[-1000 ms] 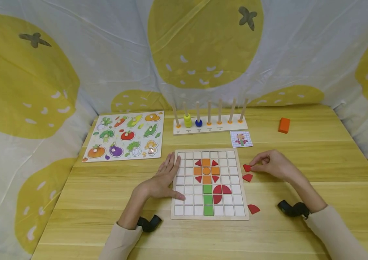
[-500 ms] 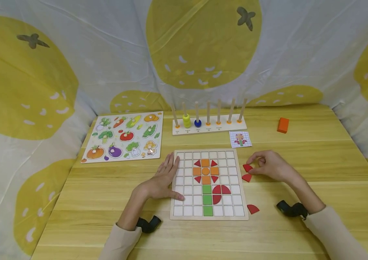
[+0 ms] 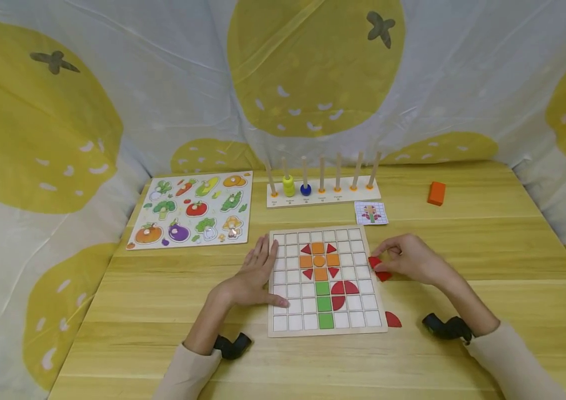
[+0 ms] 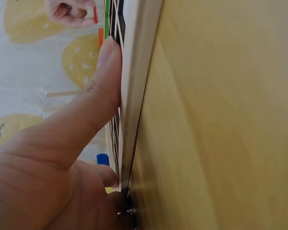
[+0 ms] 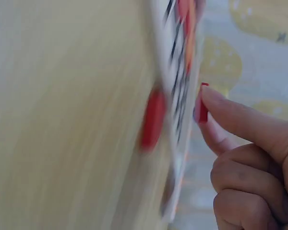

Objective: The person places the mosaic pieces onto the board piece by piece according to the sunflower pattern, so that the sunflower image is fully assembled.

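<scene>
A square wooden grid board (image 3: 280, 328) lies on the table, bearing orange, red and green pieces in a flower shape. My left hand (image 3: 248, 280) rests on its left edge, fingers extended and the thumb (image 4: 93, 96) lying on the grid. Just off the right edge, my right hand (image 3: 412, 261) pinches a red quarter-circle piece (image 5: 203, 103) between thumb and index finger, its other fingers curled. In the head view that piece overlaps a second red piece (image 3: 384, 275) beside the board. A third red quarter-circle (image 3: 393, 319) lies at the board's lower right edge.
A small pattern card (image 3: 371, 213) lies behind the board. Farther back stands a peg stand (image 3: 322, 194) with yellow and blue beads. A vegetable puzzle (image 3: 190, 211) is at the back left, an orange block (image 3: 436, 193) at the back right.
My right hand has picked up a red piece and shifted slightly towards the board. The board has turned a little counterclockwise, and its lower part has moved right, with my left hand still on it.
</scene>
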Action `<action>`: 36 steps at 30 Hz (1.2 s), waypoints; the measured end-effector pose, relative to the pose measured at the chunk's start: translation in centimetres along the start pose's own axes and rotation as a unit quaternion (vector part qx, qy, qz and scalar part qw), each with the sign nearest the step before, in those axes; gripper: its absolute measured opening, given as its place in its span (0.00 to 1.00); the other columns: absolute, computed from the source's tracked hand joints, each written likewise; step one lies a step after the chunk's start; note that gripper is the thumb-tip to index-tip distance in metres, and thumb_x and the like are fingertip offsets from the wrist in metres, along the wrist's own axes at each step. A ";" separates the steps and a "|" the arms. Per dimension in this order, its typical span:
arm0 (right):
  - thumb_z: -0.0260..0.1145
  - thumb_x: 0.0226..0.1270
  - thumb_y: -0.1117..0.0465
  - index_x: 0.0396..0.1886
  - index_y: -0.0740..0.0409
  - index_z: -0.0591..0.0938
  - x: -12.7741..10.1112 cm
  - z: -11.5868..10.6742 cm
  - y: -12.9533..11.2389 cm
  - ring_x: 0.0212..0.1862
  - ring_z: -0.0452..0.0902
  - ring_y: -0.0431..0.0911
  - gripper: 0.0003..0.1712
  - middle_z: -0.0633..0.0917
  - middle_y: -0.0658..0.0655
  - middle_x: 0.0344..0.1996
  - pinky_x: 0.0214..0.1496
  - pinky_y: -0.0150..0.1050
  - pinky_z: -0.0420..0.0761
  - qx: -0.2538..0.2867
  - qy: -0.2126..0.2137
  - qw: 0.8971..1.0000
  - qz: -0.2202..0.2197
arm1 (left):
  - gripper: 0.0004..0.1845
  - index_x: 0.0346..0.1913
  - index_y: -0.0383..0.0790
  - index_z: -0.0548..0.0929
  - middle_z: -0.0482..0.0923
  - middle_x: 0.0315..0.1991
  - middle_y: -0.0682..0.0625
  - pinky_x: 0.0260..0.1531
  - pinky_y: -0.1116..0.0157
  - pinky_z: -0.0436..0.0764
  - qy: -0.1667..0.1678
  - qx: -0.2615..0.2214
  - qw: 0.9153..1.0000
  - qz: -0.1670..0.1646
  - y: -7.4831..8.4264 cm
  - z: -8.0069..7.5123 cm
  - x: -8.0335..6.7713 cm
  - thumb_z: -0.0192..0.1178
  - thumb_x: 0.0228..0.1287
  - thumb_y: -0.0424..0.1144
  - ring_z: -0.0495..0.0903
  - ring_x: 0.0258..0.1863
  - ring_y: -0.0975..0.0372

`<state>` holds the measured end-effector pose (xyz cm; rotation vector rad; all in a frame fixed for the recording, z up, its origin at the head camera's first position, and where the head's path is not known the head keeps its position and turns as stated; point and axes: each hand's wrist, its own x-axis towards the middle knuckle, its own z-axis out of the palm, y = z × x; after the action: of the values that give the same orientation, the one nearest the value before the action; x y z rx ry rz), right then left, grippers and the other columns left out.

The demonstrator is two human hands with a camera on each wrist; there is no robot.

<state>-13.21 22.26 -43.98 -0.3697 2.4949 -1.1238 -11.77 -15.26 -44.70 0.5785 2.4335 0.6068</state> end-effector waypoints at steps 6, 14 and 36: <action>0.80 0.58 0.61 0.40 0.57 0.91 0.5 3.9 -4.5 0.22 0.54 0.39 0.10 0.60 0.45 0.15 0.25 0.32 0.55 0.016 -0.014 1.000 -0.018 | 0.74 0.83 0.36 0.29 0.13 0.82 0.39 0.83 0.45 0.31 0.001 0.009 1.000 -0.005 0.1 0.2 0.2 0.75 0.56 0.61 0.16 0.83 0.47; 0.82 0.56 0.61 0.33 0.55 0.89 1.8 9.1 -8.6 0.24 0.64 0.40 0.08 0.73 0.46 0.17 0.27 0.30 0.62 -0.019 -0.029 0.999 0.004 | 0.73 0.83 0.37 0.29 0.13 0.82 0.40 0.83 0.45 0.31 0.001 0.004 1.000 -0.004 0.0 0.2 0.2 0.75 0.56 0.61 0.16 0.83 0.47; 0.82 0.54 0.64 0.38 0.52 0.94 2.4 10.1 -8.2 0.29 0.67 0.41 0.10 0.85 0.48 0.25 0.28 0.29 0.62 -0.021 -0.021 0.999 -0.040 | 0.73 0.83 0.36 0.29 0.13 0.82 0.41 0.83 0.45 0.33 -0.003 0.003 1.000 -0.003 -0.2 0.0 0.0 0.75 0.56 0.61 0.17 0.83 0.48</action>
<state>-10.21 9.35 -44.43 -0.5049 2.4898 -1.0832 -11.82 -15.43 -44.85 0.5758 2.4313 0.5943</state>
